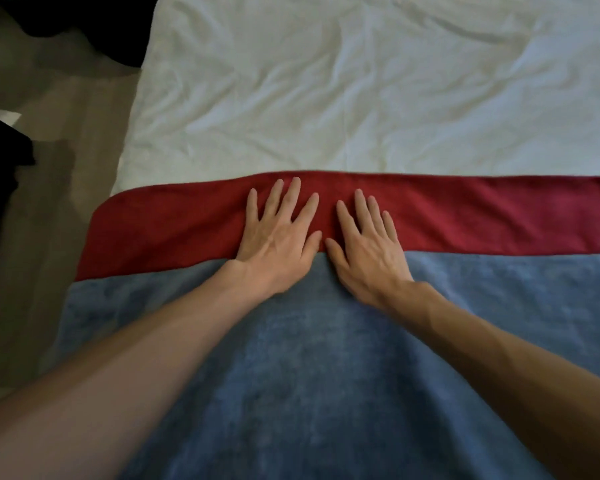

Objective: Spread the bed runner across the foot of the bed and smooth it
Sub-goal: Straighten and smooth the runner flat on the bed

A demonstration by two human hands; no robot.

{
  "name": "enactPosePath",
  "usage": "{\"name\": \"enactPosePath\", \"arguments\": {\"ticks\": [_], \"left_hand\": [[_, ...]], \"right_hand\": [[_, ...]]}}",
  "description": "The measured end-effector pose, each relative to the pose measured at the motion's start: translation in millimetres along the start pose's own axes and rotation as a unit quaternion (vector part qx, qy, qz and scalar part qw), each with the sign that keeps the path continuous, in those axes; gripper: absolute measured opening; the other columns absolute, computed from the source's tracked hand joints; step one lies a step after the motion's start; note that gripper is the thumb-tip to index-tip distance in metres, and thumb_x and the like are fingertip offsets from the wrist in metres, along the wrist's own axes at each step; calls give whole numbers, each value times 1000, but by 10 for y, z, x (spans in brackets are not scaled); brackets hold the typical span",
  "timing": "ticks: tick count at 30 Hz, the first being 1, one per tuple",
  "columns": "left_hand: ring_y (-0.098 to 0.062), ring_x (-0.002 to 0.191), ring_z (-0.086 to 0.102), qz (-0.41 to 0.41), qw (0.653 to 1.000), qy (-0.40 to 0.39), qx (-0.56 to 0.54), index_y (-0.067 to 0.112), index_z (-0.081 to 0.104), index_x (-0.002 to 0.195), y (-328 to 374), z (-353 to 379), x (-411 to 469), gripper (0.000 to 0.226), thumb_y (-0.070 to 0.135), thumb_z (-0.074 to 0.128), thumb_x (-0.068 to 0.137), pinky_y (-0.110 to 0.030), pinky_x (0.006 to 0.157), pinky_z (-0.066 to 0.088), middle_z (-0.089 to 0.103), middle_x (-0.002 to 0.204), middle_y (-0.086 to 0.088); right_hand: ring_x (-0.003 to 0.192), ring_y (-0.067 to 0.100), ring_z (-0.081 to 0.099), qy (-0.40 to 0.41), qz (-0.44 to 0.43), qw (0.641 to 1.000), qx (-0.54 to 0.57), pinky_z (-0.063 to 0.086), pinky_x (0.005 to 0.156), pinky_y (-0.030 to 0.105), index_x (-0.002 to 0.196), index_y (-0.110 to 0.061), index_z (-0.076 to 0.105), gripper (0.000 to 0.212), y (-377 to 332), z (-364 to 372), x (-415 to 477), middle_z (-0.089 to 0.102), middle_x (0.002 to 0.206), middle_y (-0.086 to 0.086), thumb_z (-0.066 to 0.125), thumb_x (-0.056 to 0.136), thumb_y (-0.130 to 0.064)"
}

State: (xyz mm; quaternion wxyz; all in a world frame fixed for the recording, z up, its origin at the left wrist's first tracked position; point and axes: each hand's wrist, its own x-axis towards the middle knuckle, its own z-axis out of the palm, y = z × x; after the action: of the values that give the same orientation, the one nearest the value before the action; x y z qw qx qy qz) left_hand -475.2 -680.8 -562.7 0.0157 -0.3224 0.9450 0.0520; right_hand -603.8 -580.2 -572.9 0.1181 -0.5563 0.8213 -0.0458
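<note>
1. Bed runner [326, 341], blue with a red band along its far edge, lies across the near end of the bed [361, 98].
2. Left hand [278, 237] flat, fingers spread, pressing the red band.
3. Right hand [368, 247] flat just beside it, fingers straight, thumbs nearly touching.
4. White sheet beyond is wrinkled; floor [66, 202] at left.

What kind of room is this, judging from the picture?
Probably a bedroom: a bed with a wrinkled white sheet, a red and blue bed runner across it, and beige floor beside the bed.
</note>
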Motion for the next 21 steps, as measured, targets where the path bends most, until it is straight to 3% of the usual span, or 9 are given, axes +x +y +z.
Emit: {"name": "enactPosePath", "arguments": {"ticks": [8, 21], "left_hand": [[-32, 143, 7, 0, 1000, 2, -26, 19, 21, 148, -438, -24, -914, 60, 43, 34, 94, -59, 112, 4, 9, 157, -13], [-31, 144, 5, 74, 996, -31, -30, 18, 26, 147, -917, 35, -2461, 63, 46, 38, 91, -59, 111, 2, 12, 157, -12]], "right_hand": [[145, 34, 6, -3, -10, 1000, -1, 6, 116, 46, 149, -12, 21, 63, -774, 216, -690, 10, 157, 18, 35, 96, -43], [144, 35, 6, -26, 24, 999, -12, 7, 116, 46, 149, -13, 19, 62, -1890, 533, -1755, 9, 157, 16, 36, 96, -40]]}}
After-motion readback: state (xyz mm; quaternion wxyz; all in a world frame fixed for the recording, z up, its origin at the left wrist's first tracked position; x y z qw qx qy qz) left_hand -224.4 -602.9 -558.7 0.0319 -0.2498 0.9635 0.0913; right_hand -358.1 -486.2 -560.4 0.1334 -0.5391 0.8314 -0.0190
